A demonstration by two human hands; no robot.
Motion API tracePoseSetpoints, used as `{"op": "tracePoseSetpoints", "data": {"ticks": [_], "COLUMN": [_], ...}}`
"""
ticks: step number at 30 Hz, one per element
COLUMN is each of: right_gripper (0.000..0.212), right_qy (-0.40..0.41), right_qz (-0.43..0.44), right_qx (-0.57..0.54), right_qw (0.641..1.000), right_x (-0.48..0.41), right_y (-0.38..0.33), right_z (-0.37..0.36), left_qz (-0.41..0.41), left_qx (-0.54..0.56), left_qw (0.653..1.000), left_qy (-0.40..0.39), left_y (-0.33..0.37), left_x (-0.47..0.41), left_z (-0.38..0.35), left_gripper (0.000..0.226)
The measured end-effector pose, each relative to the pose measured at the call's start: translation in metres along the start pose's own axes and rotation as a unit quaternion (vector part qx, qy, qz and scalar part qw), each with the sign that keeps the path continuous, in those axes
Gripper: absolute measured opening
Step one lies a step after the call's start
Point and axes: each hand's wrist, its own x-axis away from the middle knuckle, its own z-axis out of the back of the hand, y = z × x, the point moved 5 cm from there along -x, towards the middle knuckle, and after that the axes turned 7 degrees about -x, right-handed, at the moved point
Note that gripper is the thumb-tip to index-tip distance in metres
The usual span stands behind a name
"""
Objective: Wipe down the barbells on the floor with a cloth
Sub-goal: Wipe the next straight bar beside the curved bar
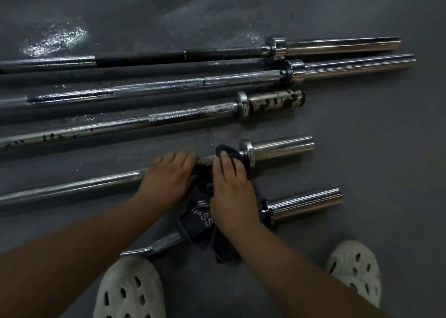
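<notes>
Cloth [204, 215], soft and dark, drapes the fourth barbell [72, 187] by its collar, right hand [231, 190] pressing it there, left hand [169, 175] apparently gripping the heavy, rigid, probably slick shaft alongside.

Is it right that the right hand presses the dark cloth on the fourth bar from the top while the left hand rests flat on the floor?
Not quite. The head view shows the left hand gripping that bar, not the floor. The right hand does press the dark cloth there.
</notes>
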Motion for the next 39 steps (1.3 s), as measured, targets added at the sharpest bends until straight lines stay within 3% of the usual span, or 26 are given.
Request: {"op": "tracePoseSetpoints", "data": {"ticks": [3,5,7,9,13,15,17,18,21,22,24,26,27,29,31,33,34,36,37,39], "right_gripper": [0.079,0.077,0.081,0.088,0.09,0.091,0.093,0.093,0.091,0.092,0.095,0.097,0.097,0.093,0.092,0.094,0.095,0.096,0.095,0.094], "right_qy": [-0.008,0.004,-0.001,-0.02,-0.028,-0.027,-0.052,-0.065,-0.062,-0.048,-0.042,-0.08,-0.086,-0.067,-0.033,-0.034,-0.056,-0.091,-0.088,-0.055], "right_qz": [-0.014,-0.059,-0.07,-0.065,-0.086,-0.1,-0.087,-0.067,-0.073,-0.086,-0.092,-0.064,-0.04,-0.05,-0.088,-0.076,-0.052,-0.01,-0.02,-0.073], "right_qx": [0.005,-0.018,-0.022,-0.016,-0.024,-0.035,-0.049,-0.046,-0.019,-0.011,-0.025,-0.048,-0.048,-0.032,-0.014,-0.013,-0.013,-0.021,-0.023,-0.01], "right_qw": [1.0,0.998,0.997,0.998,0.996,0.994,0.994,0.995,0.995,0.995,0.995,0.994,0.994,0.996,0.995,0.996,0.997,0.996,0.996,0.996], "right_x": [-0.007,-0.011,-0.01,-0.008,-0.014,-0.018,-0.018,-0.018,-0.017,-0.015,-0.009,-0.007,-0.009,-0.017,-0.014,-0.007,-0.004,-0.006,-0.01,-0.01], "right_y": [0.016,0.021,0.014,0.009,0.026,0.024,0.014,0.014,0.033,0.033,0.019,0.004,0.006,0.028,0.035,0.018,0.009,0.012,0.026,0.04], "right_z": [0.018,0.026,0.022,0.013,0.013,0.013,0.009,0.009,0.017,0.016,0.005,-0.005,-0.002,0.011,0.013,-0.001,-0.007,-0.003,0.004,0.01], "left_qz": [0.003,0.035,0.055,0.048,0.025,0.032,0.029,0.025,0.025,0.028,0.015,0.016,0.012,0.016,0.026,0.024,0.031,0.038,0.035,0.029], "left_qx": [-0.004,0.041,0.11,0.145,-0.027,0.041,0.139,0.135,-0.016,-0.011,0.061,0.163,0.161,0.034,-0.01,0.072,0.148,0.201,0.163,0.02], "left_qw": [0.999,0.99,0.958,0.938,0.981,0.97,0.931,0.93,0.977,0.98,0.966,0.928,0.927,0.967,0.978,0.954,0.925,0.899,0.919,0.975], "left_qy": [-0.044,-0.132,-0.26,-0.311,-0.192,-0.239,-0.337,-0.342,-0.212,-0.197,-0.251,-0.336,-0.339,-0.251,-0.208,-0.29,-0.349,-0.388,-0.358,-0.217], "left_y": [-0.001,-0.007,-0.013,-0.015,-0.007,-0.01,-0.017,-0.019,-0.011,-0.007,-0.006,-0.015,-0.016,-0.014,-0.007,-0.006,-0.01,-0.015,-0.015,-0.008], "left_x": [-0.008,-0.023,-0.038,-0.045,-0.02,-0.028,-0.044,-0.046,-0.026,-0.018,-0.023,-0.038,-0.039,-0.029,-0.013,-0.022,-0.032,-0.04,-0.035,-0.015], "left_z": [0.004,0.004,-0.002,-0.001,0.008,-0.001,-0.007,-0.006,0.008,0.007,-0.001,-0.004,-0.004,0.003,0.004,-0.008,-0.013,-0.014,-0.011,0.001], "left_gripper": [0.036,0.039,0.038,0.037,0.034,0.033,0.033,0.034,0.034,0.033,0.031,0.031,0.034,0.038,0.034,0.026,0.023,0.019,0.02,0.028]}}
